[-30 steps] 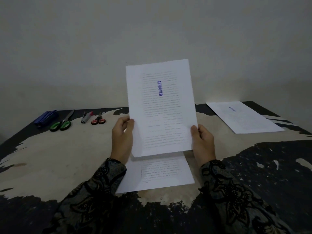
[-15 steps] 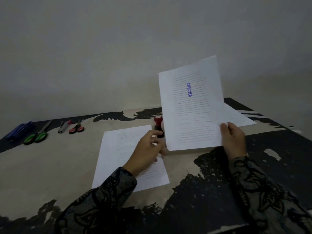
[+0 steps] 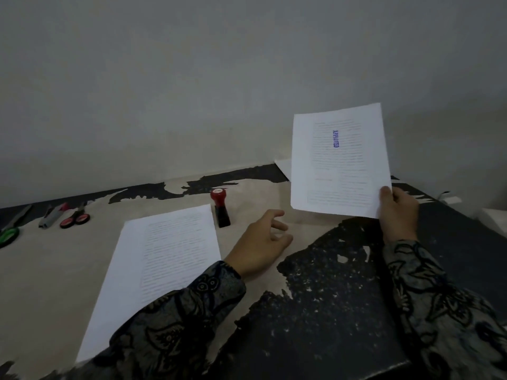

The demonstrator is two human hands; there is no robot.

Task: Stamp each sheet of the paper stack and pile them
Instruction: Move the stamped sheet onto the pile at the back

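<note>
Progress looks partial to me: my right hand pinches a stamped sheet aloft near the pile, left hand relaxed and empty, unstamped stack beside the stamp on the surface.

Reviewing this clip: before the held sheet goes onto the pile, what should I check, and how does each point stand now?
1. Held sheet stamped: ok, a blue APPROVED mark shows.
2. Right hand grips the sheet's lower corner: ok.
3. Left hand free: ok, open, holding nothing.
4. Finished pile clear to receive: cannot tell, only a corner shows behind the sheet.
5. Stamp out of the way: ok, upright beside the stack.
6. Next sheet unstamped: ok, no mark visible on the stack's top.
</note>
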